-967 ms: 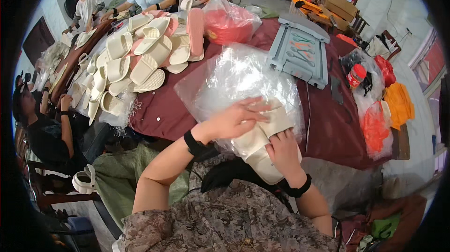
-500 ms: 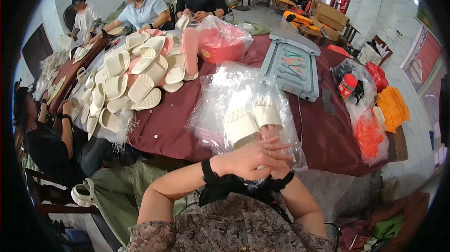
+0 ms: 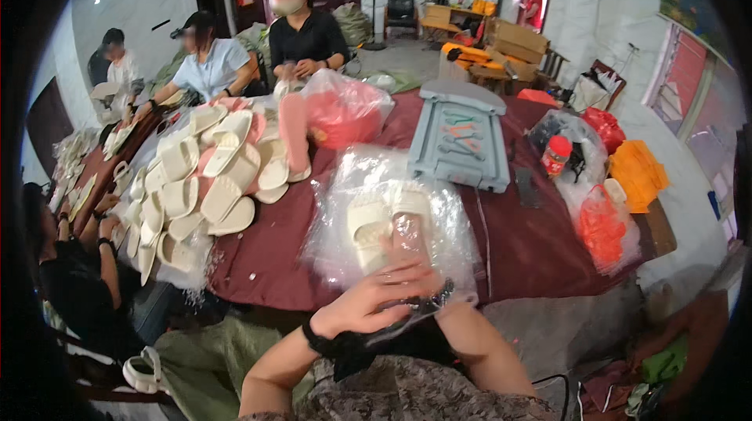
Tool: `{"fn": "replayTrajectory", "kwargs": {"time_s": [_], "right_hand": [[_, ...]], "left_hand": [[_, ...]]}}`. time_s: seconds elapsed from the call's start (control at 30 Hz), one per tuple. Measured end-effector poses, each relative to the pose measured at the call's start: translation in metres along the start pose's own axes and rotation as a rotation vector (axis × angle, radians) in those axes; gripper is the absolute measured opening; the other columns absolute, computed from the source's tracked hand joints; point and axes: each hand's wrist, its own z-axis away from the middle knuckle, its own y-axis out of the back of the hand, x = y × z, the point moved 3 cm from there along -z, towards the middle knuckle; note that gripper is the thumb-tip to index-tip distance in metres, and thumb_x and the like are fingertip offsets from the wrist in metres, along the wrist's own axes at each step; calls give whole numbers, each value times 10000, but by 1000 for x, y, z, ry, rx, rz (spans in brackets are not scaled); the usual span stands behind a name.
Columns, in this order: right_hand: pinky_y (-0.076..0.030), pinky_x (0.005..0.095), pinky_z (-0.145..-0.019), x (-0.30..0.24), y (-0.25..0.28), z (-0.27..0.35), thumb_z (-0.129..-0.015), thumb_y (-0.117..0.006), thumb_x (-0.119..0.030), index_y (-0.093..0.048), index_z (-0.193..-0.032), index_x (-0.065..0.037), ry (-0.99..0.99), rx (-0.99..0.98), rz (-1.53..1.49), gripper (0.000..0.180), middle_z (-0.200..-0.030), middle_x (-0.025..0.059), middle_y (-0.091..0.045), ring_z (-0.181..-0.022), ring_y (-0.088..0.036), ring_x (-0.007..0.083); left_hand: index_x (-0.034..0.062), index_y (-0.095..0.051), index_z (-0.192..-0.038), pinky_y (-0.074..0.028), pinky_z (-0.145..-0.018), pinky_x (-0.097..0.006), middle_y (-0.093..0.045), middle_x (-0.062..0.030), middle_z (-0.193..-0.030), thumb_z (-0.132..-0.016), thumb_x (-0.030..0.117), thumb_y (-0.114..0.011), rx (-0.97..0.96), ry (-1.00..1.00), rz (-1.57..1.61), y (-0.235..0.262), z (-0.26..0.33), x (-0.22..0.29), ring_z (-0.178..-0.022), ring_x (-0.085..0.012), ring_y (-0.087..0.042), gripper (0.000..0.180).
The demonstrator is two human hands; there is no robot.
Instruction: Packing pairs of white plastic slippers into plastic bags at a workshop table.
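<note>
A pair of cream slide slippers (image 3: 366, 227) lies side by side in a clear plastic bag (image 3: 450, 252) at the table's near edge. My right hand (image 3: 409, 239) reaches up under the plastic, its fingers in the right slipper's foot opening; my left hand covers its palm. Across the bag's near end and the slippers' lower part rests my left hand (image 3: 384, 296), its fingers stretched out and slightly blurred. More clear bags (image 3: 345, 178) lie flat beneath the pair.
A heap of cream slippers (image 3: 223, 202) and a pink one (image 3: 294, 127) lie to the left. Beyond stand a red plastic bag (image 3: 341, 115) and a grey case (image 3: 454, 139). A red-lidded jar (image 3: 556, 155) is at right. Several co-workers sit around the table.
The slippers and both hands have shifted left in the view, with the head turned slightly. My right hand lies further into the right slipper; my left hand has spread over the bag's near end.
</note>
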Motion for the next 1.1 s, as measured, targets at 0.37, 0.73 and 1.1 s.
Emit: {"fn": "replayTrajectory", "kwargs": {"time_s": [0.37,0.73,1.1], "right_hand": [[-533,288,-833,-243,-93,135,-968,-674,-165,-665,-1168,40,18,-319,249,287,-1013,133,-729,-904,-706,252],[-523,472,-788,-179,-27,98,-846,-768,-467,-554,-1309,14,185,782,1351,701,-1118,165,-601,-1073,-601,355],[-502,361,-842,-128,-64,47,-925,-684,-194,-742,-1026,-1,131,296,704,226,-1129,151,-633,-1011,-638,247]], "left_hand": [[-39,-416,-1453,-540,-736,-364,-663,-134,-912,-769,408,-839,717,931,-195,6,105,-71,-787,-236,-663,920],[-10,-414,-1480,-560,-688,-300,-681,-105,-967,-978,335,-677,584,904,396,-11,103,-90,-801,-165,-685,663],[92,-295,-1540,-539,-951,-381,-489,-119,-1421,-1051,493,-489,683,817,1022,-36,64,-67,-1214,-238,-575,662]]}}
